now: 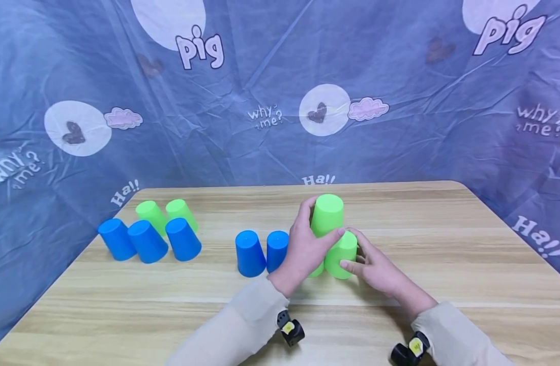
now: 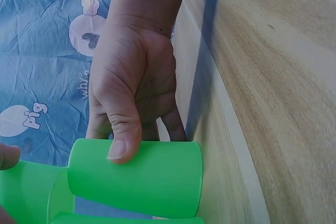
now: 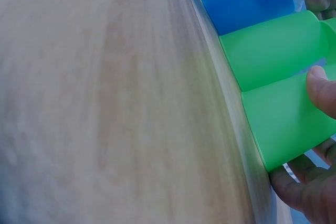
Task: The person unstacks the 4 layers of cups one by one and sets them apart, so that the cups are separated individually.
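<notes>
My left hand (image 1: 303, 248) grips an upside-down green cup (image 1: 328, 216) at the tops of two other green cups. Whether its weight rests on them I cannot tell. Around the lower right green cup (image 1: 345, 253) curl the thumb and fingers of my right hand (image 1: 379, 269); this cup stands upside down on the table. The lower left green cup (image 3: 275, 51) stands right beside it, mostly hidden by my left hand in the head view. Two upside-down blue cups (image 1: 249, 255) stand just left of the green ones, one partly behind my left hand.
Farther left on the wooden table (image 1: 138, 310) stand three blue cups (image 1: 147, 241) in a row, with two green cups (image 1: 181, 211) behind them. A printed blue cloth (image 1: 261, 61) hangs behind the table's far edge.
</notes>
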{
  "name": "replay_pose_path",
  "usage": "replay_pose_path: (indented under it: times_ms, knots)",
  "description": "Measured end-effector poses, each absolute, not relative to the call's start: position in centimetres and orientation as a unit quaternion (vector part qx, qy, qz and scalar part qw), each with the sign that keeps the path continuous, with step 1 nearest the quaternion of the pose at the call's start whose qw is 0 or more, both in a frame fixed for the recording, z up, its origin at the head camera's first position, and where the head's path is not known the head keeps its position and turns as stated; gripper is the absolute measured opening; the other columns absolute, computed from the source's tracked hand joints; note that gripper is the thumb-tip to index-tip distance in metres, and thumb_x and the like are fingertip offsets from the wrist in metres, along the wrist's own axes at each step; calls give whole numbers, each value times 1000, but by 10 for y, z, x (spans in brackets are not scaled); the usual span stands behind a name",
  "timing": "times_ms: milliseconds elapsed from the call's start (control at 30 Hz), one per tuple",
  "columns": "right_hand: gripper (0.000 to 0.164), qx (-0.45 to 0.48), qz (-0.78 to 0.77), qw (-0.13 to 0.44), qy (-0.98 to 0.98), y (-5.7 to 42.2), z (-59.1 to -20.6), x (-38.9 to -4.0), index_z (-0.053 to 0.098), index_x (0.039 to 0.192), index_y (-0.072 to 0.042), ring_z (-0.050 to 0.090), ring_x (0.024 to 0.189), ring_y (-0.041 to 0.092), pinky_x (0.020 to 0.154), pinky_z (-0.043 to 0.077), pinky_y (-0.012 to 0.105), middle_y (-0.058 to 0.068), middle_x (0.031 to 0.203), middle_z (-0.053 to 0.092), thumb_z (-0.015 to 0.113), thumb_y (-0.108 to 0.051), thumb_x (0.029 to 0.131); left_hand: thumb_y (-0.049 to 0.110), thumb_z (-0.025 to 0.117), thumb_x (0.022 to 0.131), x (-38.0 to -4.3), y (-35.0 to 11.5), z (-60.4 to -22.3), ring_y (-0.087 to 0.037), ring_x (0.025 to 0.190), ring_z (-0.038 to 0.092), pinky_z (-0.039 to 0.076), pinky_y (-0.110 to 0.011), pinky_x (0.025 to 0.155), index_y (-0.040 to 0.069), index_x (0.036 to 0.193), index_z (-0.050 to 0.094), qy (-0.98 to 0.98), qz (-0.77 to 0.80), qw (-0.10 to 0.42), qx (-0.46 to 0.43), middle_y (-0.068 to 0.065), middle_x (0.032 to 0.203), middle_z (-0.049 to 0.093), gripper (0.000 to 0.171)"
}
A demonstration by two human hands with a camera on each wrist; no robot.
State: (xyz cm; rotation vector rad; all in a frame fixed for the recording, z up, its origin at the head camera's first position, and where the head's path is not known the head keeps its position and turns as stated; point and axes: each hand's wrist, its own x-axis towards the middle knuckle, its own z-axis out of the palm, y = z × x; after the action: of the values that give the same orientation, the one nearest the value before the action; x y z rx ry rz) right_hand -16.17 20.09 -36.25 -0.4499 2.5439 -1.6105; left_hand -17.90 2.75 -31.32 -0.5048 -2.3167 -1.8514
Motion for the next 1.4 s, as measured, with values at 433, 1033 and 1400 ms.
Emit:
replay_pose_path:
  times_ms: [433,1033,1400]
  knots:
    - [65,-148,-526,41,836,200,-363,-162,25,143,-12,40,124,45,101,31,61,22,131,46,60,-15,88,17,73,79,-175,19,-309,-16,104,56,48,-34,87,27,135,37,-762,-623,64,-166,1,122,55,67]
    - [69,-130,-521,47,842,201,-361,-162,20,145,-10,34,127,49,102,26,63,26,135,41,60,-16,88,16,73,79,-175,-7,-308,-20,107,55,47,-41,89,20,134,40,-762,-619,100,-165,-5,120,56,64]
    - [68,-140,-519,42,842,201,-363,-163,22,144,-9,37,126,48,102,27,63,23,132,46,60,-16,88,13,74,78,-171,-22,-306,-21,106,54,46,-41,91,18,133,41,-762,-617,129,-153,-5,119,56,64]
